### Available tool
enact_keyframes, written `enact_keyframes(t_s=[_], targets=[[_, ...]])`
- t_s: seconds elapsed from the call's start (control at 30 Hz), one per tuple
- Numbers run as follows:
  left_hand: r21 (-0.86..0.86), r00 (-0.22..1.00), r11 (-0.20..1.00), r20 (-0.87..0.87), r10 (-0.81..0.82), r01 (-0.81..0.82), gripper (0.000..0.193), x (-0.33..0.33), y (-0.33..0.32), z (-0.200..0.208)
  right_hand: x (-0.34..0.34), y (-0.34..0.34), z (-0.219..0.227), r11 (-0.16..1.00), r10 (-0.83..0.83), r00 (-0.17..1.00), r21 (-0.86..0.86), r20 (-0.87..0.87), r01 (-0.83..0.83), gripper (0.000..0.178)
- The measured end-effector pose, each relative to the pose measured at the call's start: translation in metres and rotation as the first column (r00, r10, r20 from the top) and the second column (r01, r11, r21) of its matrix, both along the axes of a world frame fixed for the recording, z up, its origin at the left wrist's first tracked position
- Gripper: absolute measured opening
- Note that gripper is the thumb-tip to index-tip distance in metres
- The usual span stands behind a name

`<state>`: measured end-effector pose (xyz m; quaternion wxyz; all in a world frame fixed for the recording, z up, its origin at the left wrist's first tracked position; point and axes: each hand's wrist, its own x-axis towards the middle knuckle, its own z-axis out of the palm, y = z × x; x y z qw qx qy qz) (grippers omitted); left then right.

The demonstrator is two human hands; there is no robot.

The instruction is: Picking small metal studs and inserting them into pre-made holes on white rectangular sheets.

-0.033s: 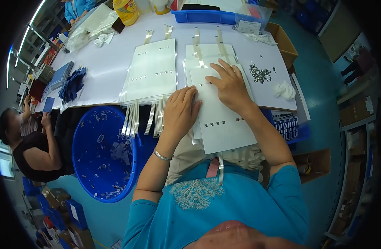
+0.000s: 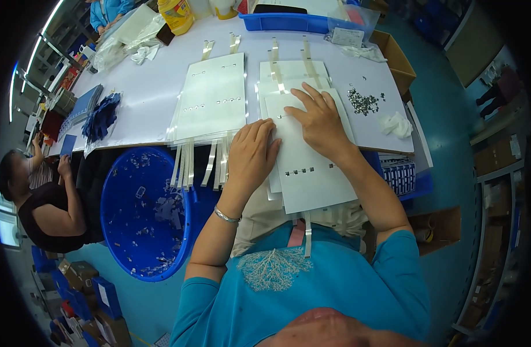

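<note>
The white sheet (image 2: 306, 155) looks light, flexible; hold its six-o'clock edge. Left hand (image 2: 251, 149) lies loosely open, right hand (image 2: 323, 124) spread; neither visibly grips.

There are two piles of white sheets (image 2: 213, 87) (image 2: 317, 191), the person's two hands (image 2: 254, 151) (image 2: 321, 120), one bracelet (image 2: 226, 216) — and one blue tub (image 2: 187, 214).

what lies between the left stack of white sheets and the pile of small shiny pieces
In the head view, a second group of white sheets, with the right hand on top and the left hand at its left edge.
</note>
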<state>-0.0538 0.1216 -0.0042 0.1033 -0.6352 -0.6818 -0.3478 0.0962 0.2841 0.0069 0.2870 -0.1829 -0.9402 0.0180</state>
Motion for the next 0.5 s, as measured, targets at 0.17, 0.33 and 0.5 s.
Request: enact_keyframes(t_s=[0.17,0.33,0.5], targets=[[0.029,1.000,0.999,-0.021,0.017,-0.016,0.038,0.000,0.002,-0.002,-0.004,-0.019,-0.004,0.984,0.027,1.000,0.175,0.009,-0.028,0.034],[0.037,1.000,0.999,0.011,0.017,-0.018,0.039,-0.001,0.009,-0.005,0.009,-0.014,0.010,0.978,0.198,0.980,0.078,-0.030,-0.195,0.034],[-0.019,0.998,0.999,-0.041,0.049,-0.050,0.047,0.002,0.007,0.007,0.082,-0.028,0.029,0.967,-0.044,0.942,-0.252,-0.334,-0.044,0.033]])
